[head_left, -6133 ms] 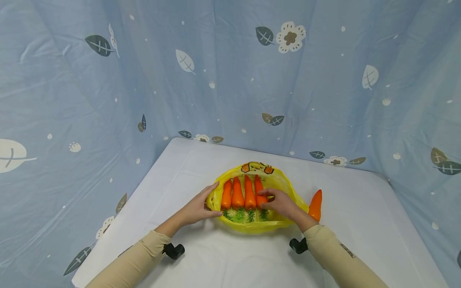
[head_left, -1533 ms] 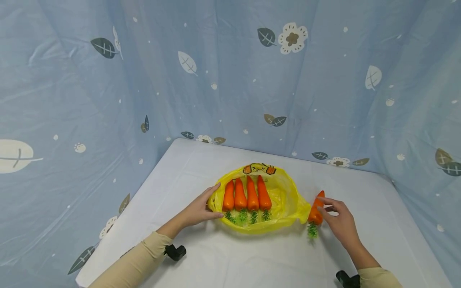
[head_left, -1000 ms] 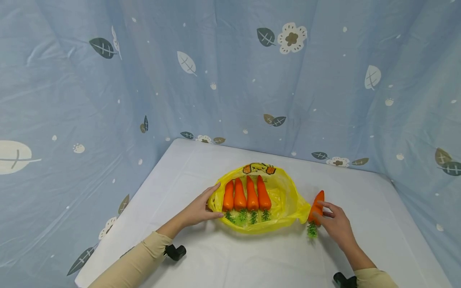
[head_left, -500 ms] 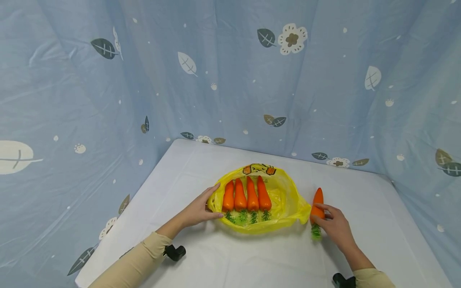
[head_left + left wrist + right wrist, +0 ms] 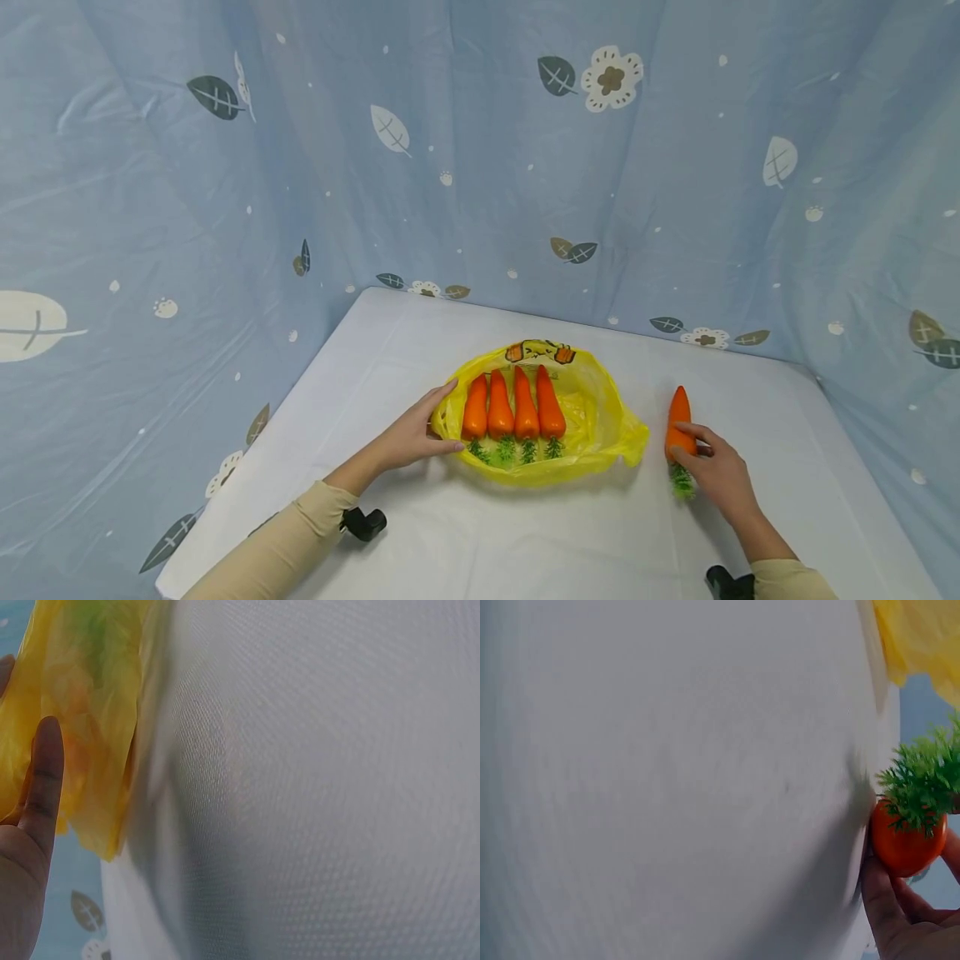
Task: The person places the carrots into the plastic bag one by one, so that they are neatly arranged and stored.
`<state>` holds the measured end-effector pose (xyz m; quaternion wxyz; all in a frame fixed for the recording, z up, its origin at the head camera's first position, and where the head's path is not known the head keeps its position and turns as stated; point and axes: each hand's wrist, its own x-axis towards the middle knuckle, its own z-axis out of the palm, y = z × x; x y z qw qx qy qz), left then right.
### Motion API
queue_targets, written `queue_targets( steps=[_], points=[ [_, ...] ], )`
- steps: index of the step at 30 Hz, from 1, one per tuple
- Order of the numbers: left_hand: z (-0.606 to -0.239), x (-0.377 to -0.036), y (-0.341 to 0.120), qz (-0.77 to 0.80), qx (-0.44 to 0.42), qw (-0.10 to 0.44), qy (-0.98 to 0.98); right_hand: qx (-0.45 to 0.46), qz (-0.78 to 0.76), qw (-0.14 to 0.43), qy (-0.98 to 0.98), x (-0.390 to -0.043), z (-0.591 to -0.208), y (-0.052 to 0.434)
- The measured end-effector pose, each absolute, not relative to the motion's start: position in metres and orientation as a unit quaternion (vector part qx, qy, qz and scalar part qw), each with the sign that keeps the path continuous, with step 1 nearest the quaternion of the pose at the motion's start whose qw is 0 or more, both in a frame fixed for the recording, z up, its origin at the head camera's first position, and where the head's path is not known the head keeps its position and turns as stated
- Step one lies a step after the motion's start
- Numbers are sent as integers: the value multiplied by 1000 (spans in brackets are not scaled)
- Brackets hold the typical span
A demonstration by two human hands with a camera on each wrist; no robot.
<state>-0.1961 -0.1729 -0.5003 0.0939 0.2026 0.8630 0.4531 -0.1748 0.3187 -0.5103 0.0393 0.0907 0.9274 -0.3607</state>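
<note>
A yellow plastic bag (image 5: 592,467) lies with its mouth spread wide in the head view. Inside it, several orange toy carrots (image 5: 524,408) with green leafy tops lie side by side. My left hand (image 5: 411,429) holds the bag's left end between thumb and fingers; the left wrist view shows the thumb (image 5: 45,776) along the yellow plastic. To the right of the bag, my right hand (image 5: 716,471) pinches another carrot (image 5: 679,417) between thumb and fingers, tip pointing away. Its round orange end (image 5: 906,844) and green top (image 5: 926,776) show in the right wrist view.
A white cloth (image 5: 540,533) covers the table. Blue curtains (image 5: 480,208) printed with leaves and flowers stand behind and along the sides. A black camera mount (image 5: 364,525) sits at the left wrist, another black mount (image 5: 727,582) at the right.
My right hand has left the carrots in the bag, taken hold of the carrot outside, straightened it and shifted it rightward, clear of the bag. My left hand has stayed at the bag's left end.
</note>
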Motion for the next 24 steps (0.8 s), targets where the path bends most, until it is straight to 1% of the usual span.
queue_targets(
  steps=[12,24],
  points=[
    [-501,-197,-173,451,208,88,864,88,-357,38,929,-178,-520,328],
    [-502,-198,-173,449,210,87,864,87,-346,16,934,-176,-521,324]
  ],
)
